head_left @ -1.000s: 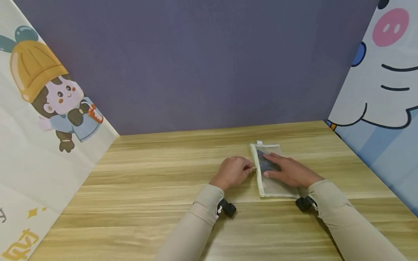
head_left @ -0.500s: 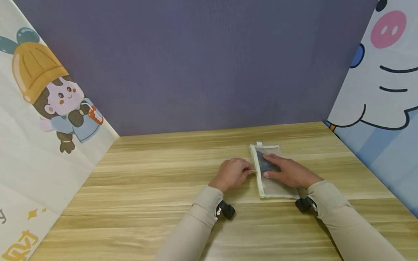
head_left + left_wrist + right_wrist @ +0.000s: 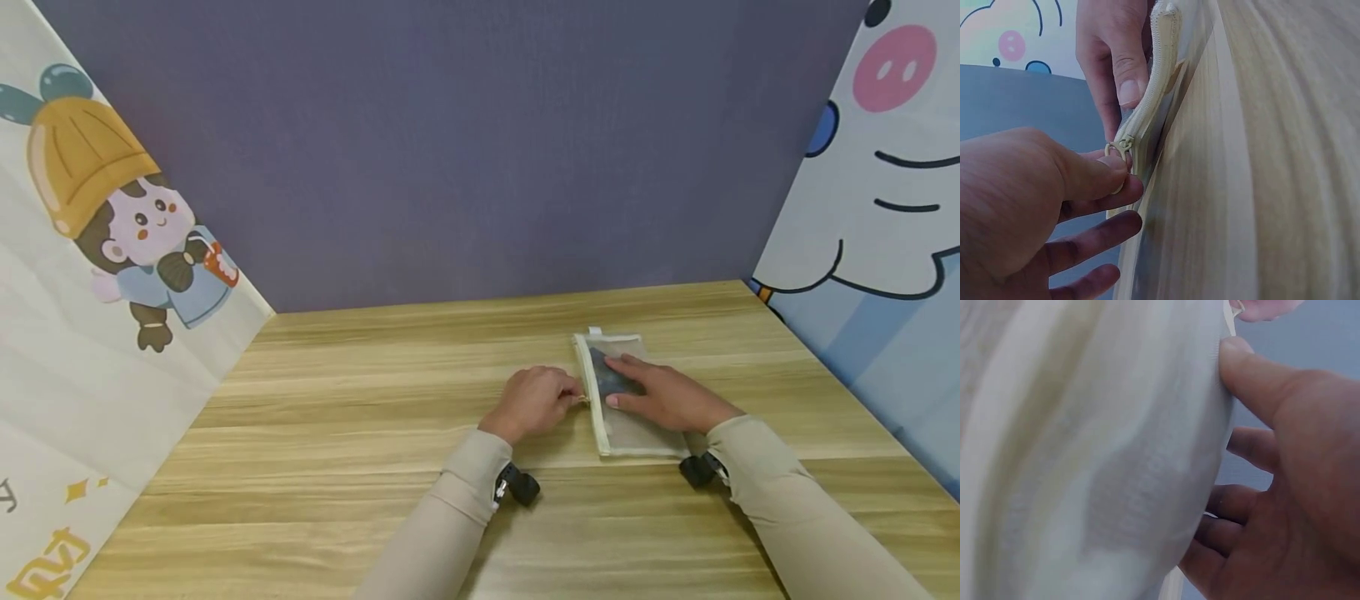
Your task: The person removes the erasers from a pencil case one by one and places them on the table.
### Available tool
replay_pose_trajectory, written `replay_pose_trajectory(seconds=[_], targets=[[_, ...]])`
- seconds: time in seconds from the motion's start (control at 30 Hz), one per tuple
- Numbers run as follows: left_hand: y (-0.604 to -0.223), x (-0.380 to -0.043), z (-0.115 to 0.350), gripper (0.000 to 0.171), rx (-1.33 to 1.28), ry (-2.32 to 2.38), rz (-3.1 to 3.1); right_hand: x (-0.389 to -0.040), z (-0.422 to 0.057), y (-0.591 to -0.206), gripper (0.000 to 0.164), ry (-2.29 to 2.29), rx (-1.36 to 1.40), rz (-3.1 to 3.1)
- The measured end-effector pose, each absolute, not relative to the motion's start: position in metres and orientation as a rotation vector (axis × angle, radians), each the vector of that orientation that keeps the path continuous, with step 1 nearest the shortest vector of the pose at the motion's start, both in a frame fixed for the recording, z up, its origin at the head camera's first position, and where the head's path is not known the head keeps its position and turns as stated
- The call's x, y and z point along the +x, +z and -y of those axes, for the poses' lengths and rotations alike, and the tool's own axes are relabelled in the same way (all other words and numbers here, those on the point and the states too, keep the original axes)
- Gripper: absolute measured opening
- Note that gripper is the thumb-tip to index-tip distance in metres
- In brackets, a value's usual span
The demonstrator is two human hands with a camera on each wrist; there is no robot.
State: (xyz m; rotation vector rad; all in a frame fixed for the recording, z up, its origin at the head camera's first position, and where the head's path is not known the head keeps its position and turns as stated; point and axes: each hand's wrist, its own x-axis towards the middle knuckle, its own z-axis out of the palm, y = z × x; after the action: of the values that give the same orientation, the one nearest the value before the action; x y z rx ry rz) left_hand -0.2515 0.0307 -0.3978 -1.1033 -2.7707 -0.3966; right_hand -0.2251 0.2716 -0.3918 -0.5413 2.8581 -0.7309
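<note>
A flat mesh zip pouch (image 3: 637,435) with cream edging lies on the table right of centre, its zipper (image 3: 1165,47) along the left side. My left hand (image 3: 531,403) pinches the small cream zipper pull (image 3: 1121,146) between thumb and forefinger; its other fingers extend loosely below. My right hand (image 3: 666,397) rests on the pouch with fingers spread and thumb close to the zipper. Through the mesh a dark grey patch (image 3: 600,367) shows, partly hidden under the right hand. A short white tab (image 3: 595,331) sticks out at the pouch's far end.
The wood-grain table (image 3: 337,433) ends at a dark purple-grey back panel (image 3: 465,158). Cartoon-printed side panels, a left one (image 3: 82,358) and a right one (image 3: 885,250), flank it. Black wrist cameras sit by both cuffs, the left camera (image 3: 523,488) and the right camera (image 3: 697,471).
The left hand has drawn the zipper pull a short way along the zipper toward the near end of the pouch. The right hand stays in place on the pouch.
</note>
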Motion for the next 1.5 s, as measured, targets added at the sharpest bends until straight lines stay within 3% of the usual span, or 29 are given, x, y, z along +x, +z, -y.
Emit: replay_pose_trajectory(seconds=[0.8,1.5], targets=[[-0.394,-0.244,-0.026,0.015,-1.230,-0.429,2.777,-0.223,-0.271,-0.391,0.080,-0.741,-0.550,-2.873],[-0.383,-0.233,-0.024,0.009,-1.405,-0.455,2.856,-0.223,-0.273,-0.389,0.081,-0.731,-0.534,-2.876]])
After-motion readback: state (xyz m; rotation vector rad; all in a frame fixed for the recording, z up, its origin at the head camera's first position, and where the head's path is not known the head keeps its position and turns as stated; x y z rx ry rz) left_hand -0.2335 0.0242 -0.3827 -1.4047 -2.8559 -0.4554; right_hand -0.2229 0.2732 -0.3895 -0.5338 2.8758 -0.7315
